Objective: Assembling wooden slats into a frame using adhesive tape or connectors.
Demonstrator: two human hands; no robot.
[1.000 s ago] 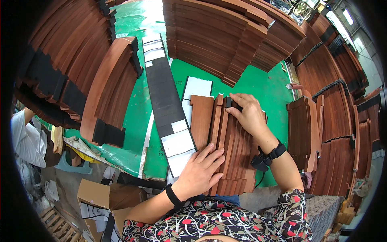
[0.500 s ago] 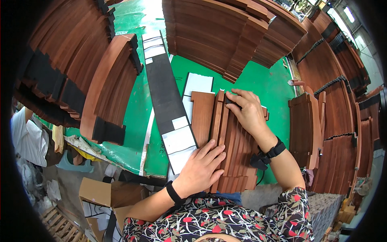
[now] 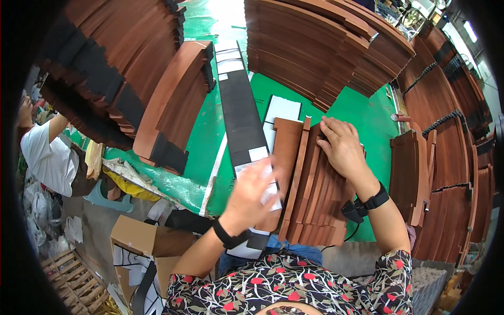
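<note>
Far to the left of the long black strip [image 3: 239, 118], part of another person [image 3: 50, 157] in a white shirt can be seen. A tall stack of brown boards [image 3: 121, 52] with black ends is also left of the strip. A cardboard box [image 3: 134, 236] is lower down, left of the strip's near end. Closer in on the strip's left is a small bundle of boards [image 3: 170, 100], brown with black ends too.

The black strip has white patches at both ends and lies on the green table [image 3: 375, 115]. The left hand [image 3: 249, 194] is over the strip's near white patches. Its fingers are spread apart, and it seems to hold nothing. It is blurry, so it may or may not be touching the strip.

Just right of the strip is a wide brown board [image 3: 286, 144]. Next to that, a bit more to the right of the strip, is a pile of narrow brown boards [image 3: 315, 194]. The right hand [image 3: 341, 147] rests on the pile's far end, right of the strip. Its fingers are half bent and close together. They hide what is under them, so nobody can tell if they grip anything.

Well to the right of the strip, a short stack of brown boards [image 3: 403, 173] stands near thick dark rope [image 3: 443, 122].
</note>
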